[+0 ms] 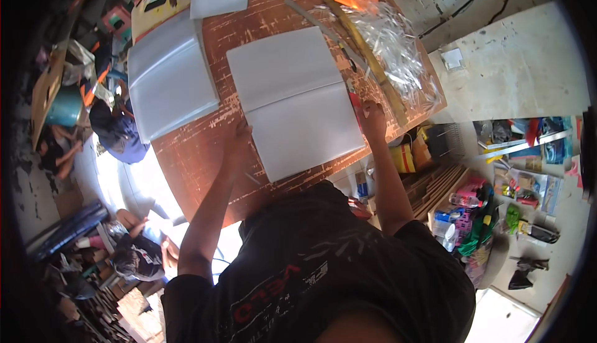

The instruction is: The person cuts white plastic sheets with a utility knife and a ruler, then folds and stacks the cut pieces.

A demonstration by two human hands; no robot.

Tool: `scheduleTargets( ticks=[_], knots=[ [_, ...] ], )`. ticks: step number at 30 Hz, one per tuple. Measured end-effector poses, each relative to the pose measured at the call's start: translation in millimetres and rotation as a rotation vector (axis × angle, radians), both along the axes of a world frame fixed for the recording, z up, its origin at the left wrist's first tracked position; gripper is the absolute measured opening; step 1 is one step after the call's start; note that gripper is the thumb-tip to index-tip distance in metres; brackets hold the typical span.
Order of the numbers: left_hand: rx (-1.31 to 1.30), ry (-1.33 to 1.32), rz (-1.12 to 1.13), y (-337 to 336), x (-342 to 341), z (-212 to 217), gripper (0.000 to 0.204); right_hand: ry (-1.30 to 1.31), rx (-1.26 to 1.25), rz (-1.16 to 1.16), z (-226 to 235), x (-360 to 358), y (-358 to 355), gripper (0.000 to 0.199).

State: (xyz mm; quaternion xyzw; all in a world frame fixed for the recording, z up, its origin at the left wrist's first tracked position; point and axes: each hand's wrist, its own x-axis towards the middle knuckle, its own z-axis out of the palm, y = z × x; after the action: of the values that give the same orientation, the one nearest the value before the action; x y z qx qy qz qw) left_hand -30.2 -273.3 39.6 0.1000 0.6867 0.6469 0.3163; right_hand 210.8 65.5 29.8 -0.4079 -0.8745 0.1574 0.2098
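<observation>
Grip, left hand [237, 146]: pressed flat on the near left edge of the white sheet [295, 101], fingers loose.
Grip, right hand [373, 116]: at the sheet's right edge; whether clenched, I cannot tell.
Sheet: lies flat mid-counter [199, 150], creased across, long axis running away from the person, tilted leftward.
Beside it: second white panel [168, 75] left, wooden ruler [367, 57] right.

**Both arms stretched forward, hands flat and apart**

The left hand [237, 139] lies palm down, fingers pointing ahead, forearm running back to the bent elbow. The right hand [373, 118] is loosely curled, wrist straight, its arm reaching up from the shoulder.
</observation>
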Motion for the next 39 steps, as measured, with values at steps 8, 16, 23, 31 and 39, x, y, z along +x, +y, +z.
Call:
scheduleTargets(
  ticks=[8, 16, 23, 31, 39],
  knots=[
    [-0.170, 0.250, -0.014, -6, 22, -24, 0.035, 0.170, -0.058, 0.006, 10, -51, 66, 0.024],
    [-0.323, 0.450, 0.212, 10, 47, -41, 0.030, 0.034, -0.103, 0.202, 2, -132, 131, 0.027],
    [-0.443, 0.656, 0.341, 22, 64, -37, 0.028, -0.119, -0.037, 0.265, -6, -150, 136, 0.029],
    [-0.505, 0.722, 0.437, 25, 72, -37, 0.030, -0.129, 0.151, 0.245, -7, -152, 143, 0.032],
    [-0.547, 0.645, 0.448, 28, 79, -34, 0.033, -0.379, -0.234, 0.267, 13, -172, 166, 0.040]
  ],
)
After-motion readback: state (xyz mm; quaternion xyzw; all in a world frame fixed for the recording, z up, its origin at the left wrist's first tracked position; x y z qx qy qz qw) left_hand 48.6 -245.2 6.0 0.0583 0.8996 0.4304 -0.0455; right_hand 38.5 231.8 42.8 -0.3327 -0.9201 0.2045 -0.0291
